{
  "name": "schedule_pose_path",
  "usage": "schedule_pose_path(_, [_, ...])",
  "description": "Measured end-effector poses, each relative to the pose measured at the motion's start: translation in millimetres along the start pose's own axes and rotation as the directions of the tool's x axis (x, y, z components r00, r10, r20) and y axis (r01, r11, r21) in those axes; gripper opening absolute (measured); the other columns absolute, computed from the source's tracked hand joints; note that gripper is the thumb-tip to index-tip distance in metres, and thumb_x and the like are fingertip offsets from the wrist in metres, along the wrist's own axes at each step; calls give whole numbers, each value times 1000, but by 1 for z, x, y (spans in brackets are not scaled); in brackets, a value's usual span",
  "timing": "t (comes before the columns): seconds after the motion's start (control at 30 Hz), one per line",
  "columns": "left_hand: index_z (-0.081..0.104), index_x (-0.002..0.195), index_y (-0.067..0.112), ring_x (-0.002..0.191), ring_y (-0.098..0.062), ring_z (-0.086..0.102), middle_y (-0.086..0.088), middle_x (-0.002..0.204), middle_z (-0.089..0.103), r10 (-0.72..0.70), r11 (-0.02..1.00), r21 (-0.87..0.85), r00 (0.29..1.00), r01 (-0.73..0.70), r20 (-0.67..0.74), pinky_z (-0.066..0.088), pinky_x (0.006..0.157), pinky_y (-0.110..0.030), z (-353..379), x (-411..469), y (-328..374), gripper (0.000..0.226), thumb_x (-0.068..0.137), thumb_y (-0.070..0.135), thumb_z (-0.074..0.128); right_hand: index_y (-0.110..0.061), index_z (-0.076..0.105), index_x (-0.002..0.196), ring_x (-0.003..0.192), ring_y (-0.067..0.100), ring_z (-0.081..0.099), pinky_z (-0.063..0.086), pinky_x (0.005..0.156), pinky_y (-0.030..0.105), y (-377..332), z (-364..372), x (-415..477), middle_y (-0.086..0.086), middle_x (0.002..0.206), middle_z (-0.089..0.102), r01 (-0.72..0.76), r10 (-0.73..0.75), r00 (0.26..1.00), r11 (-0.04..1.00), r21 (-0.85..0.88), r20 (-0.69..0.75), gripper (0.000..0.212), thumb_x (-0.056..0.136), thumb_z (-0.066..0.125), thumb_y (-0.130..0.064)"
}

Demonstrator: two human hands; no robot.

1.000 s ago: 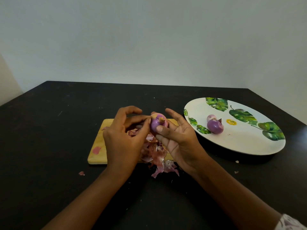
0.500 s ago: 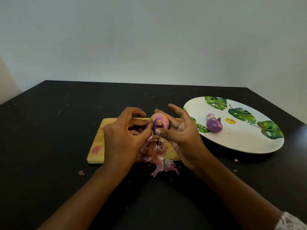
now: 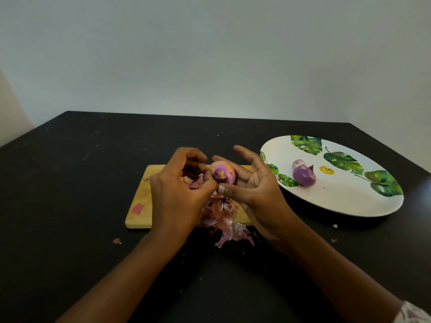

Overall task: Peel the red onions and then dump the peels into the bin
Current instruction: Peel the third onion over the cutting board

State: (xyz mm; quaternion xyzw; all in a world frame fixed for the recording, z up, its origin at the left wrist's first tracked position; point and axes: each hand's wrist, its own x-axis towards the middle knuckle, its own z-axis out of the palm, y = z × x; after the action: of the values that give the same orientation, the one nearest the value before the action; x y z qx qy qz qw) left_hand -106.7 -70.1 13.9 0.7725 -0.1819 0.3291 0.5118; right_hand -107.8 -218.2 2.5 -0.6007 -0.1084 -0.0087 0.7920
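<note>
The right hand (image 3: 254, 190) cups the red onion (image 3: 221, 174) with its thumb and fingers, over the board (image 3: 140, 197) in the middle of the bench (image 3: 70, 206), so skin can fall on the peels (image 3: 221, 213) there. The left hand (image 3: 177, 190) pinches the onion's skin with curled fingers to pull it off.

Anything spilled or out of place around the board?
Yes. The heap of pinkish onion peels spills over the wooden cutting board's near edge onto the black table. Loose peel scraps lie on the table left of it and beside the white leaf-patterned plate.
</note>
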Motion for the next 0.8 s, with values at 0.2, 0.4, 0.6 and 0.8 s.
schedule_pose_path(0.2, [60, 89, 22, 75, -1, 65, 10, 75, 65, -191, 949, -255, 982, 184, -2, 49, 67, -10, -2, 7, 7, 20, 77, 11, 71, -23, 39, 132, 108, 27, 66, 57, 84, 35, 1, -2, 5, 10, 118, 69, -46, 44, 999, 980, 192, 15, 81, 67, 69, 13])
schedule_pose_path(0.4, [63, 92, 17, 78, 4, 65, 17, 81, 65, -17, 997, -80, 999, 19, 28, 49, 68, -7, -4, 5, 4, 24, 73, 14, 76, -20, 35, 137, 109, 28, 66, 55, 89, 41, 1, -3, 4, 11, 118, 68, -36, 35, 999, 983, 178, 13, 85, 67, 69, 16])
schedule_pose_path(0.6, [64, 85, 14, 74, -1, 65, 11, 77, 65, 4, 999, -44, 1000, -4, 10, 50, 65, -8, -2, 0, 2, 17, 74, 10, 76, -20, 35, 138, 109, 25, 66, 55, 90, 41, -1, -2, 2, 9, 124, 66, -7, 8, 1000, 999, 38, -23, 87, 63, 71, 6])
schedule_pose_path(0.8, [62, 83, 16, 73, 1, 64, 14, 75, 63, -30, 999, -46, 999, 28, -23, 48, 62, -6, 2, -4, 4, 19, 73, 9, 77, -20, 35, 138, 108, 21, 66, 56, 86, 35, -1, -1, 0, 5, 122, 67, -4, 4, 1000, 1000, 10, -29, 88, 62, 73, 3])
